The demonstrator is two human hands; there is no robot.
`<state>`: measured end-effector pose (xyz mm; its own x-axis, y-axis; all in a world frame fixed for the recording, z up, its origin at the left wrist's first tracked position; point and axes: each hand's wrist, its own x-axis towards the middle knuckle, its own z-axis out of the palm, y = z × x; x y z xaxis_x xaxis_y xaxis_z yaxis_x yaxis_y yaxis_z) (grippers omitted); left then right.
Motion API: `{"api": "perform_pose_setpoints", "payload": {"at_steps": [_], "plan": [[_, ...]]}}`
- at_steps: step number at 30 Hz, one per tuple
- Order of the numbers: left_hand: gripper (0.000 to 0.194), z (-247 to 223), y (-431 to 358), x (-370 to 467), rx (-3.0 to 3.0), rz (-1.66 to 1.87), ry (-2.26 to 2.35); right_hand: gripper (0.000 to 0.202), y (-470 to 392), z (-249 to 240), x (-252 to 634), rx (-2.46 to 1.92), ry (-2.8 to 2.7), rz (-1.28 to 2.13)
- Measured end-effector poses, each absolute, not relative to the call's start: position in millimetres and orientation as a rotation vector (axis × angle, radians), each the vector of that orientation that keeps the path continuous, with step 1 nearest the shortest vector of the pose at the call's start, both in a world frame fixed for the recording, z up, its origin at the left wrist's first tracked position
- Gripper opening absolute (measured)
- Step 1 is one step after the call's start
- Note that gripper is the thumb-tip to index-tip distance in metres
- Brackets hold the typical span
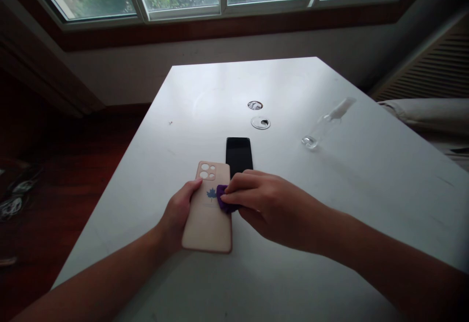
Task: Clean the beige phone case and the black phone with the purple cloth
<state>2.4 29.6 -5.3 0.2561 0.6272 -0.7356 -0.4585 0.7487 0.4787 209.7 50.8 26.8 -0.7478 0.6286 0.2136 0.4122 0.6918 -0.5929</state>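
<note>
- Here's the left hand (179, 212), closed around the left edge of the pale phone case (207, 226), thumb on its face.
- And the right hand (266, 200) comes in from the right, fingers pinching a bunched purple cloth (223, 204).
- Now the key relation: the case lies directly left of the right hand, with the cloth at its right edge, apparently touching, level with the dark leaf print (211, 194).
- Look at the long axis! It runs away from the person, far end leaning slightly right, camera openings (207, 171) at the far-left corner.
- Which hand is nearer? The left, right on the case; the right meets it only through the cloth, as far as shows.
- Just beyond, a black phone (239, 153) lies on the worktop (278, 273), partly hidden by case and right hand.
- Whether the case's near end touches the worktop, I can't tell.
</note>
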Motion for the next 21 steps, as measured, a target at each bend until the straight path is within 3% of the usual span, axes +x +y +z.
{"api": "perform_pose_setpoints", "payload": {"at_steps": [10, 16, 21], "plan": [[0.056, -12, 32, -2, 0.157, 0.793, 0.944, 0.027, 35, 52, 206, -0.652, -2.694, 0.967], [0.056, -6, 32, 1, 0.194, 0.821, 0.959, 0.031, 36, 60, 212, -0.736, -2.524, 1.241], [0.055, 0, 29, -3, 0.208, 0.766, 0.981, 0.025, 47, 49, 213, -1.129, -2.149, 1.016]]}}
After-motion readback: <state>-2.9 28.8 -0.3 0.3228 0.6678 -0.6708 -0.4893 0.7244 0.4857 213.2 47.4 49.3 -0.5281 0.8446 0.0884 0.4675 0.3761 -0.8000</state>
